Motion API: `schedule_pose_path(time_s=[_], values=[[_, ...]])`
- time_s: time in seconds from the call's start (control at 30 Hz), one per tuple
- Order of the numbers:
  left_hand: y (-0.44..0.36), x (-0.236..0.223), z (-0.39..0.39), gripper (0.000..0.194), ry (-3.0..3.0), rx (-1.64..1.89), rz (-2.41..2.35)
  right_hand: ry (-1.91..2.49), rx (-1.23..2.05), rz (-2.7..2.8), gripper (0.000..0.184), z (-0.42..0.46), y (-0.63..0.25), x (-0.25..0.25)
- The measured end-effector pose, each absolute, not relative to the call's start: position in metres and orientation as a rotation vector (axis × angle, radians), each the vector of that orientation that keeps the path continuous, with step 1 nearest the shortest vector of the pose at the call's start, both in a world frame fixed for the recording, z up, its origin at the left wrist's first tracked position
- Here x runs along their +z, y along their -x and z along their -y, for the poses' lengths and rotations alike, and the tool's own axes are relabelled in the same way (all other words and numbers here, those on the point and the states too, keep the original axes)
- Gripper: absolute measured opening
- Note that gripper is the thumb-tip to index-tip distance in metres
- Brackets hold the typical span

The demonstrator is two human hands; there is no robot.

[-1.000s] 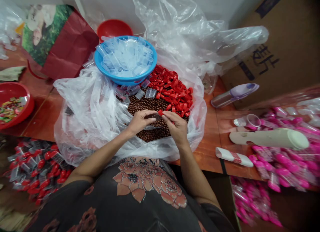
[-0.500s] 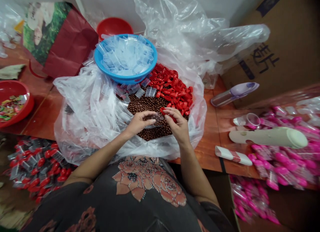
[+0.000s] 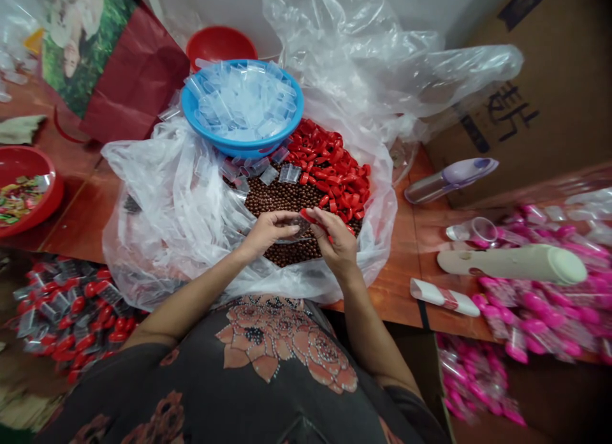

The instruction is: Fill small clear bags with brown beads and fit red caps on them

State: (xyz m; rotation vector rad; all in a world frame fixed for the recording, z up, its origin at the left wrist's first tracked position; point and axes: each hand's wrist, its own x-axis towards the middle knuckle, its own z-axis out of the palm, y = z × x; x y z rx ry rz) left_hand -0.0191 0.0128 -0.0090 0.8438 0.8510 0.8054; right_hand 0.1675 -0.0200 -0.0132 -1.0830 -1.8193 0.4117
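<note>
Red cap (image 3: 307,215) at right fingertips (image 3: 318,215) (clear tube (image 3: 292,230), left hand (image 3: 268,232))

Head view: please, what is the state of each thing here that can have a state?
left hand: shut on a small clear plastic tube
right hand: pinching a red cap
blue bowl: full of clear plastic tubes
plastic bag: open, folded back around the heaps
red caps: loose in a heap
brown beads: loose in a heap

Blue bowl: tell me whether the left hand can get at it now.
Probably yes: the left hand lies a short way below the blue bowl, with only loose clear tubes and brown beads between, though it holds a clear piece.
</note>
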Motion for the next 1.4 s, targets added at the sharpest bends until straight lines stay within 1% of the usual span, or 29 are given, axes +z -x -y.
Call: schedule_pose_path(time_s=[0.1,0.2,0.3,0.37,0.47,0.5,0.63,0.67,0.77,0.83,0.9,0.97,1.03,1.17,1.27,1.33,1.4], values=[[0.017,-0.008,-0.011,0.041,-0.843,0.833,-0.855,1.113,0.414,1.73,0.054,0.023,-0.162,-0.015],[0.015,-0.006,-0.008,0.04,-0.826,0.833,-0.851,1.108,0.341,1.68,0.053,0.025,-0.157,-0.016],[0.012,-0.005,-0.007,0.037,-0.758,0.832,-0.855,1.109,0.299,1.674,0.055,0.026,-0.153,-0.018],[0.011,-0.004,-0.006,0.036,-0.716,0.839,-0.865,1.122,0.313,1.72,0.063,0.025,-0.152,-0.019],[0.01,-0.003,-0.006,0.037,-0.686,0.847,-0.872,1.146,0.328,1.824,0.082,0.022,-0.154,-0.02],[0.01,-0.002,-0.006,0.037,-0.679,0.844,-0.87,1.155,0.331,1.848,0.086,0.021,-0.155,-0.02],[0.012,0.0,-0.01,0.03,-0.633,0.794,-0.825,1.158,0.414,1.879,0.087,0.018,-0.162,-0.023],[0.012,-0.001,-0.011,0.031,-0.617,0.766,-0.817,1.154,0.451,1.871,0.087,0.018,-0.162,-0.025],[0.01,-0.006,-0.013,0.054,-0.597,0.663,-0.821,1.132,0.548,1.839,0.089,0.019,-0.161,-0.031],[0.005,-0.011,-0.012,0.063,-0.621,0.648,-0.834,1.109,0.579,1.839,0.088,0.021,-0.157,-0.036],[0.0,-0.015,-0.008,0.06,-0.649,0.684,-0.851,1.101,0.599,1.832,0.086,0.025,-0.153,-0.04],[-0.003,-0.016,-0.004,0.05,-0.661,0.733,-0.865,1.102,0.626,1.776,0.085,0.028,-0.15,-0.042],[-0.004,-0.016,-0.001,0.041,-0.66,0.765,-0.874,1.099,0.676,1.656,0.078,0.032,-0.15,-0.044],[-0.001,-0.012,0.001,0.037,-0.626,0.726,-0.888,1.167,0.762,1.433,0.042,0.037,-0.153,-0.041],[0.002,-0.01,0.0,0.035,-0.601,0.694,-0.888,1.253,0.719,1.511,0.023,0.039,-0.156,-0.033],[0.002,-0.01,0.0,0.035,-0.602,0.682,-0.896,1.268,0.62,1.596,0.019,0.04,-0.157,-0.028],[0.001,-0.01,0.0,0.033,-0.612,0.676,-0.924,1.254,0.524,1.669,0.024,0.039,-0.156,-0.024]])
